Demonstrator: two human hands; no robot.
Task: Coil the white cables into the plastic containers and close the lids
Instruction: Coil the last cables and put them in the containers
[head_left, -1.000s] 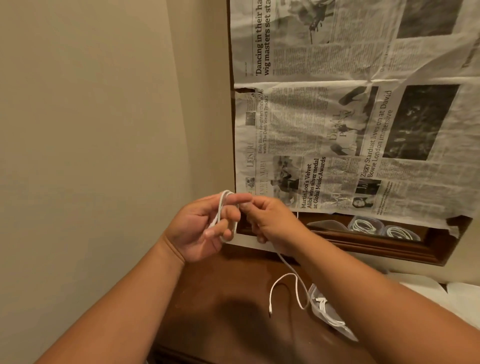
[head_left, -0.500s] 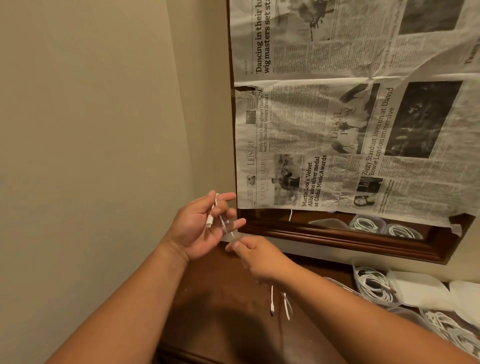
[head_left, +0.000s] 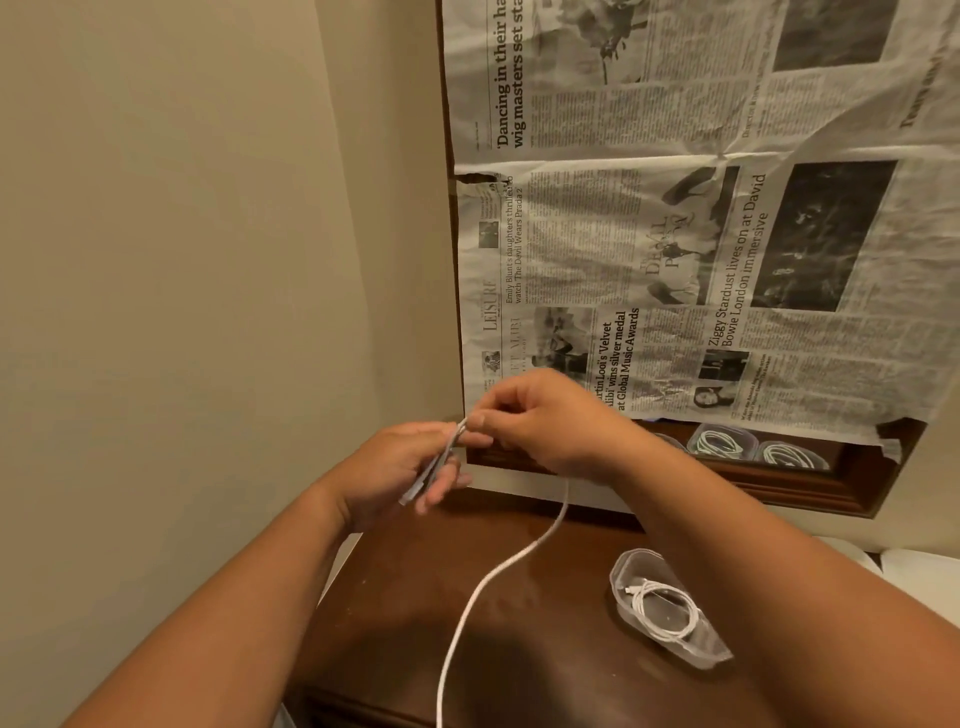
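My left hand (head_left: 410, 467) holds a few loops of a white cable (head_left: 496, 571) across its fingers, above the left part of the brown wooden table (head_left: 545, 649). My right hand (head_left: 545, 423) pinches the same cable at the top of the loops, touching the left fingertips. The rest of the cable hangs down from my right hand and trails over the table toward the near edge. A clear plastic container (head_left: 667, 605) with a coiled white cable inside stands open on the table to the right, partly behind my right forearm.
A newspaper sheet (head_left: 701, 208) covers a wood-framed mirror (head_left: 779, 488) at the back; its uncovered strip reflects containers with coiled cables (head_left: 719, 441). A beige wall (head_left: 182, 260) stands close on the left. White paper (head_left: 914, 577) lies at the right edge.
My right hand rose from below the left hand to its fingertips, laying another loop of cable. The trailing cable now runs longer across the table. The view shifted, hiding the containers at right.
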